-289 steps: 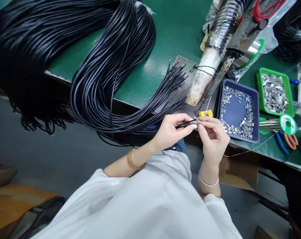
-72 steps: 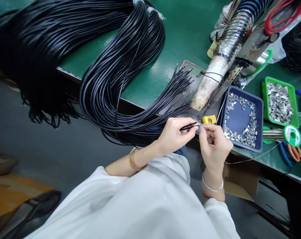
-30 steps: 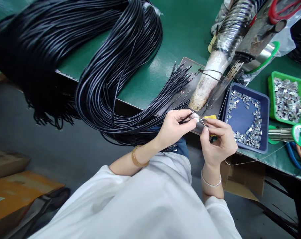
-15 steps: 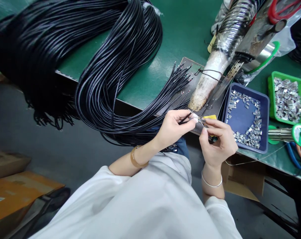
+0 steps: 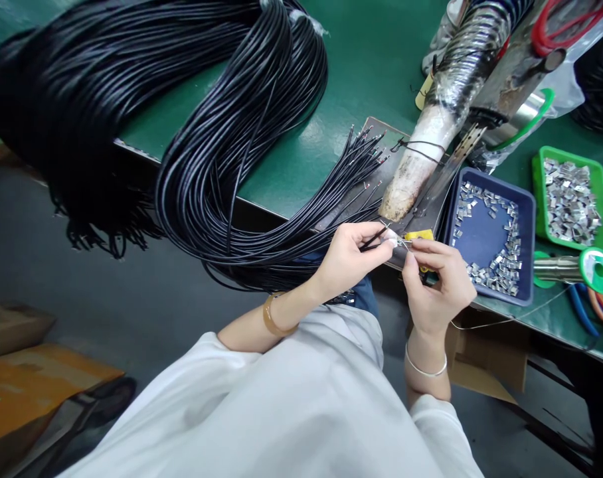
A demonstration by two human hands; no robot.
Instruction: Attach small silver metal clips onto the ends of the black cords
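Observation:
My left hand (image 5: 354,255) is closed in a pinch on a black cable (image 5: 376,236), close to its end. Something white covers the tip of a finger or thumb there. My right hand (image 5: 438,282) has thumb and fingers pinched on thin solder wire (image 5: 501,325), which trails below the palm towards a spool (image 5: 600,271). Both sets of fingertips almost meet, with a small metal piece (image 5: 402,243) between them, too small to make out fully. Just above the hands is the open end of a white fume pipe (image 5: 406,179). A slotted metal soldering iron (image 5: 463,149) slants down beside it.
A large bundle of black cables (image 5: 202,166) lies over the green table (image 5: 361,60) and hangs off its edge. Right of my hands stand a blue tray (image 5: 491,232) and a green tray (image 5: 570,199) of small metal connectors. Pliers (image 5: 585,309) lie near the front edge.
The view has shifted slightly. Both hands keep almost the same pose, fingertips still close together at the cable end.

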